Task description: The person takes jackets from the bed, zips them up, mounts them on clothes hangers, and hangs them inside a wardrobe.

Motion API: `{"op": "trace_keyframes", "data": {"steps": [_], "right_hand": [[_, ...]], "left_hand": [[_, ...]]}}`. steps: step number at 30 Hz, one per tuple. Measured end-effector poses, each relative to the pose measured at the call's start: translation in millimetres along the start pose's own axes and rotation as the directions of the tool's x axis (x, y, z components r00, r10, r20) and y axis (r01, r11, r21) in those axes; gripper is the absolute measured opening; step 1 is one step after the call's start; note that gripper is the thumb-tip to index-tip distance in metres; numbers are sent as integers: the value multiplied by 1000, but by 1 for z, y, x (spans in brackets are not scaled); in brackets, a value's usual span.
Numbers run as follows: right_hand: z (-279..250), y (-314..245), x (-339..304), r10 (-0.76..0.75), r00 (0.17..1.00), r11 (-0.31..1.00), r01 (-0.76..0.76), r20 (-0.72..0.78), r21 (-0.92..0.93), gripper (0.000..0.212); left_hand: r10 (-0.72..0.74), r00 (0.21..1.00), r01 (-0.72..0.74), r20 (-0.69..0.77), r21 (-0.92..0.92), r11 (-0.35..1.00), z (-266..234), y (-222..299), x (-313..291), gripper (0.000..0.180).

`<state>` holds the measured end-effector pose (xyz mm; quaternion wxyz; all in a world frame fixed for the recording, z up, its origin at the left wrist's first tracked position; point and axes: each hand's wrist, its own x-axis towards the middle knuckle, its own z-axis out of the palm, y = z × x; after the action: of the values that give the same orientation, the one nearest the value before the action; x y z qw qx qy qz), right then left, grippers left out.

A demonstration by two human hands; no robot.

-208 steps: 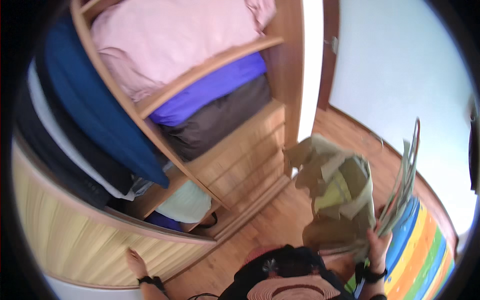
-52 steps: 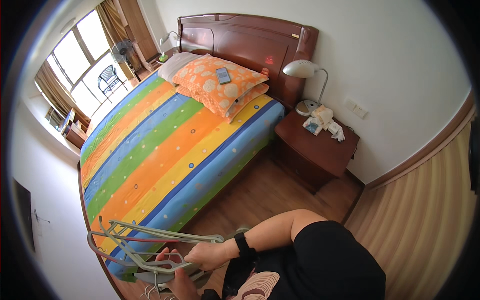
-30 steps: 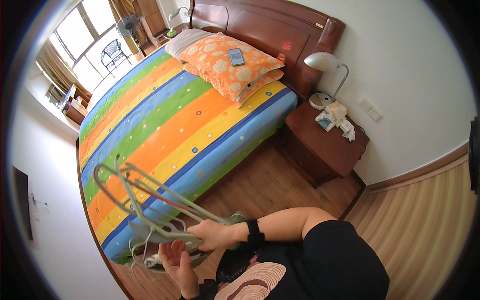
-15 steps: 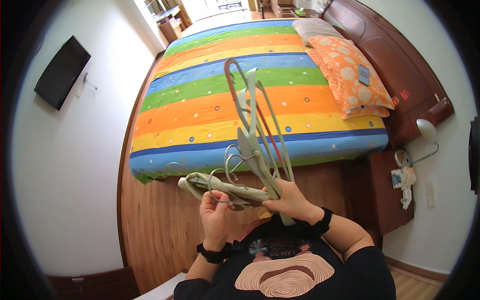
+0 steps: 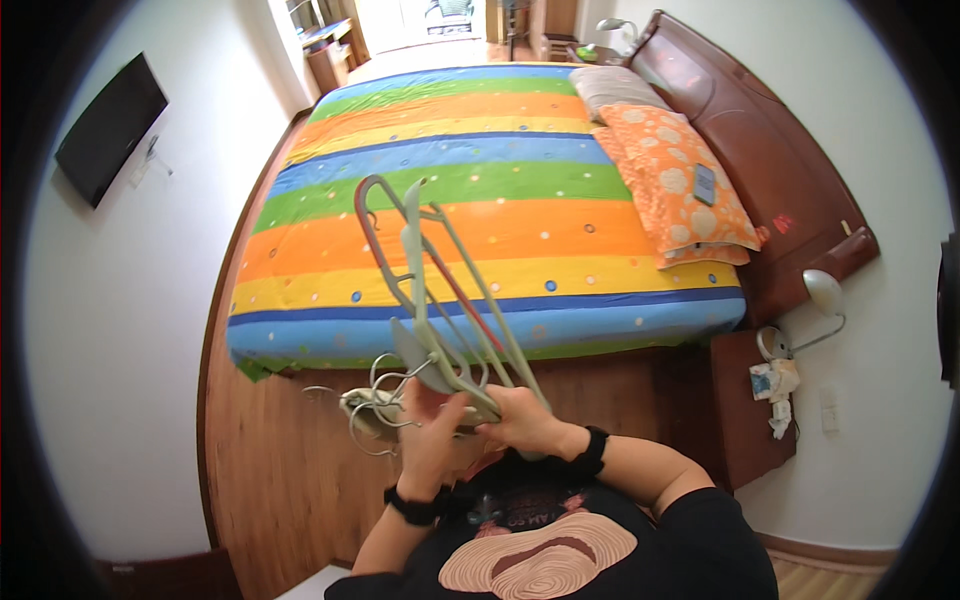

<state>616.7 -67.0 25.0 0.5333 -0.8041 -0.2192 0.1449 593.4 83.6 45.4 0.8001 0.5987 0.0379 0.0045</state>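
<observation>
Head view: both hands' fingers [image 5: 455,420] pinch a bundle of hangers [image 5: 430,300] above the bed [image 5: 480,200].

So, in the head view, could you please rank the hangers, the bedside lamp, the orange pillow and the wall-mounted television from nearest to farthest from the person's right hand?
1. Hangers: gripped in the right hand itself.
2. Bedside lamp: to the right, over the nightstand.
3. Orange pillow: up and right, at the head of the bed.
4. Television: far upper left, on the wall.

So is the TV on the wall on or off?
Off, it seems: the television screen is plain black, with no picture or glow showing.
</observation>
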Motion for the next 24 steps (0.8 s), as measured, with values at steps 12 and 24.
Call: {"op": "trace_keyframes", "data": {"steps": [12,24], "right_hand": [[-34,-2,10,18,1000,997,-20,21,72,29],[-104,39,18,44,984,979,-77,176,187,20]], "left_hand": [[-21,979,-45,-204,-314,948,-76,-7,19,24],[-67,941,-91,-331,-439,894,-44,-4,49,17]]}}
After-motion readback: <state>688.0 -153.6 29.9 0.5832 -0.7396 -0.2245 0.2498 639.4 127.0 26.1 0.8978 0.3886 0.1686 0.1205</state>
